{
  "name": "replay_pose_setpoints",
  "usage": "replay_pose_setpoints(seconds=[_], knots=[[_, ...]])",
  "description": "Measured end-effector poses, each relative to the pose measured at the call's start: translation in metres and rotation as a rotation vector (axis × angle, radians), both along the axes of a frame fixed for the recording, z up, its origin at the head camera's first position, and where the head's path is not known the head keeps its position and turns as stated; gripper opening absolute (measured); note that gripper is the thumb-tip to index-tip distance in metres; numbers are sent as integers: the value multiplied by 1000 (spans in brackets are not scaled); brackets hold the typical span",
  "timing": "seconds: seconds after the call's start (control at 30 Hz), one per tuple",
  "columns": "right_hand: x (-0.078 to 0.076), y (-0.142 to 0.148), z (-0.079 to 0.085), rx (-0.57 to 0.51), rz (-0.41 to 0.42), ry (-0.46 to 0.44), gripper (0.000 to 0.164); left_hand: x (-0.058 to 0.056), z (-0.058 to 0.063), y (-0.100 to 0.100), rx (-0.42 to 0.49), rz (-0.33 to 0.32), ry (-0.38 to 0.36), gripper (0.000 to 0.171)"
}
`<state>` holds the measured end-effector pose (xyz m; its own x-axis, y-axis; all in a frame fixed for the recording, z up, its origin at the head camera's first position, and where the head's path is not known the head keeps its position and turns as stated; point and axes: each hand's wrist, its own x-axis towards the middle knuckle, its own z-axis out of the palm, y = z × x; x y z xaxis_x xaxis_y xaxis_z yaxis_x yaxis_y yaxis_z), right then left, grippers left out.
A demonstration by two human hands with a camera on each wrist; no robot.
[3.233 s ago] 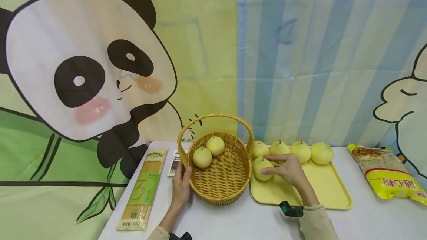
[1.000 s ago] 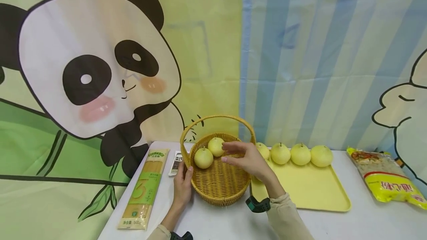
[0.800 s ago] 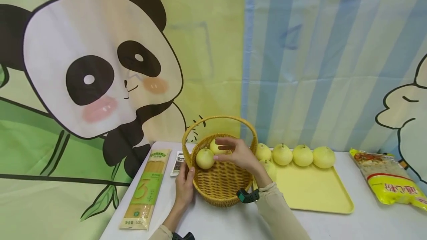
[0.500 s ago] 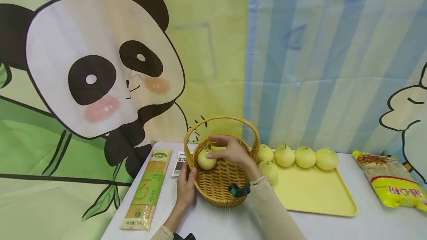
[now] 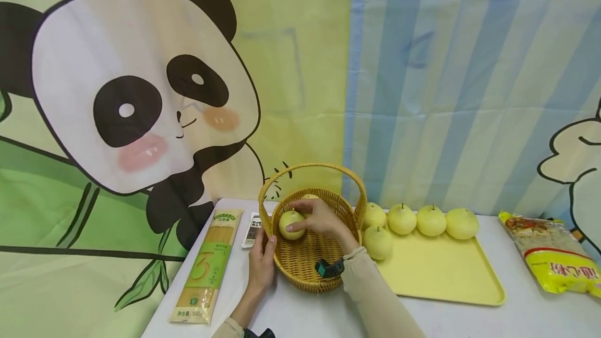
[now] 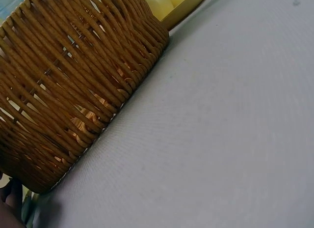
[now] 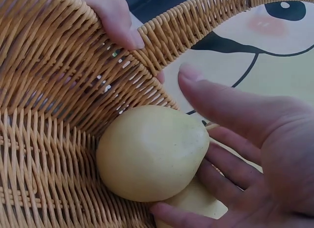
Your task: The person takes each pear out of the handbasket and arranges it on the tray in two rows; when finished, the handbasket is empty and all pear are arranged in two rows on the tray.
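My left hand grips the round wicker basket at its left side. In the right wrist view the left thumb lies over the rim beside the handle's foot. Inside the basket, a pale yellow-green pear rests toward the left, stem up. My right hand is in the basket, fingers and thumb spread about this pear. In the right wrist view the thumb stands apart from the pear, and the fingers reach along its far side. A second pear lies behind, mostly hidden by the right hand.
Right of the basket is a yellow tray with several pears along its back and left, one pear nearest the basket. A noodle packet and a small white packet lie left; a yellow bag lies far right.
Earlier the right hand touched a pear on the tray; it has since moved left, without it, over the basket and down around the left pear inside. The left hand keeps its grip.
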<state>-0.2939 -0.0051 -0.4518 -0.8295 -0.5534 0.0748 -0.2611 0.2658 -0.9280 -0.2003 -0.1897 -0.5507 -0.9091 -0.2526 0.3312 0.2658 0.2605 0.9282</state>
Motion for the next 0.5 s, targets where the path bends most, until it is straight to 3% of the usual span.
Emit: replay_pose_setpoints(seconds=[0.5], knots=[[-4, -2, -10, 107, 21, 65, 66, -1, -1, -2, -4, -3, 16, 51]])
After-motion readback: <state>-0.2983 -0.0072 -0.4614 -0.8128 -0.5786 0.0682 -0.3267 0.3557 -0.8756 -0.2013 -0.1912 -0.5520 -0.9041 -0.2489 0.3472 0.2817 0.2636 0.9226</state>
